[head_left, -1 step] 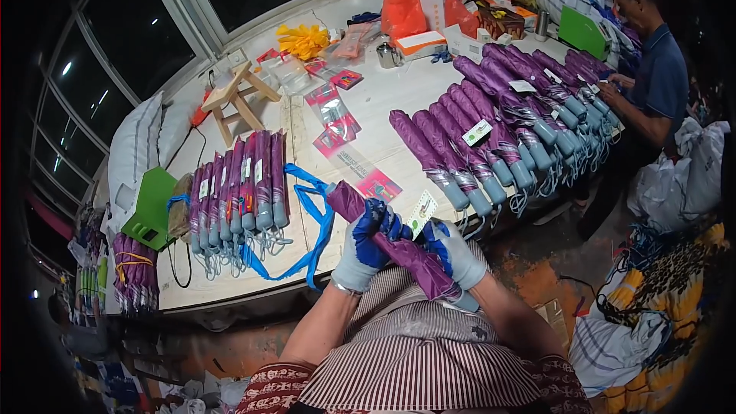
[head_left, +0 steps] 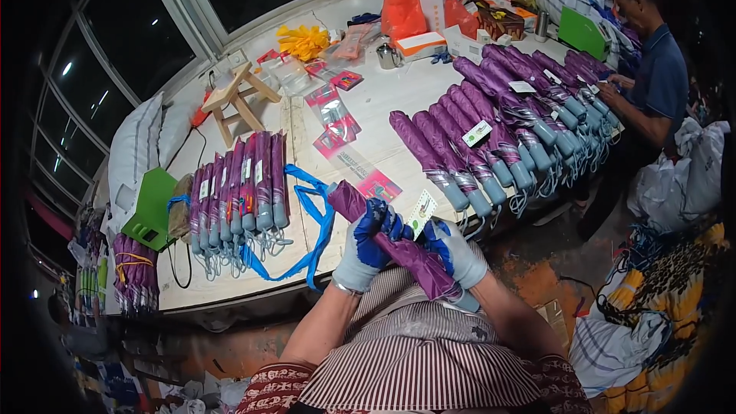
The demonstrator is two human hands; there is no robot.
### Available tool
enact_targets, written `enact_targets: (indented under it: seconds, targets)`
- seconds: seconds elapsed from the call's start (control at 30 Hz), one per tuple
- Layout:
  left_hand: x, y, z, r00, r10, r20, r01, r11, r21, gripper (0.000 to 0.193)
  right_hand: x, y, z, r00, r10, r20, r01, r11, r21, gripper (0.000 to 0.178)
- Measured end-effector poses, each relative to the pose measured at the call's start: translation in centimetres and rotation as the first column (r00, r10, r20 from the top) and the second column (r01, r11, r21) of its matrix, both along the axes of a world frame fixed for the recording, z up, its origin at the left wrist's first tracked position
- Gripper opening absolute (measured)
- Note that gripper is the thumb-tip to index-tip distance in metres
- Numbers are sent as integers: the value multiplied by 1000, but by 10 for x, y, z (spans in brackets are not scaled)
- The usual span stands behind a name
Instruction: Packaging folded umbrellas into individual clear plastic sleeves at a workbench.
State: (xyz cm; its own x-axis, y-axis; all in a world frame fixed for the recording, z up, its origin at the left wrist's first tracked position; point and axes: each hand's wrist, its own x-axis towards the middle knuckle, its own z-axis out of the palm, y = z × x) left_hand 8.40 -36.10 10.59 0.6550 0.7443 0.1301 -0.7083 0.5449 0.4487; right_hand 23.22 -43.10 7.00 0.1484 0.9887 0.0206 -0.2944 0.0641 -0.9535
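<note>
A folded purple umbrella [head_left: 418, 264] with a grey-blue handle lies slantwise in front of my striped apron. My left hand [head_left: 366, 239], in a white and blue glove, is wrapped round its upper part. My right hand [head_left: 457, 251], gloved alike, is closed at the umbrella's side, its fingertips at the lower edge of a small white and green tag [head_left: 420, 213]. The tag stands up between both hands; exactly how the right fingers grip it is partly hidden. The umbrella's top end points to the table's front edge, near a blue strap [head_left: 316, 230].
Several folded umbrellas [head_left: 241, 184] lie at left beside a green box [head_left: 151, 208]. A larger row of purple umbrellas [head_left: 498, 123] fills the right side. Plastic packaging [head_left: 356, 169], a wooden stand [head_left: 239, 103] and a metal cup [head_left: 389, 55] stand farther back. A co-worker [head_left: 652, 84] works at far right.
</note>
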Motion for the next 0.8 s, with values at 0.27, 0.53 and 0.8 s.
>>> enact_targets:
  seconds: [0.27,0.53,0.8]
  targets:
    - [8,-3,-12,999,27,-45,-25,999,29,8,-2,3,17,821,-180,542,74,975,211,18]
    - [10,-12,0,986,101,-130,-92,993,71,7,9,3,-8,960,-250,-130,223,956,-191,17]
    - [21,-13,-5,776,360,-519,-270,932,241,12,4,-3,4,806,14,591,-6,1000,-16,22]
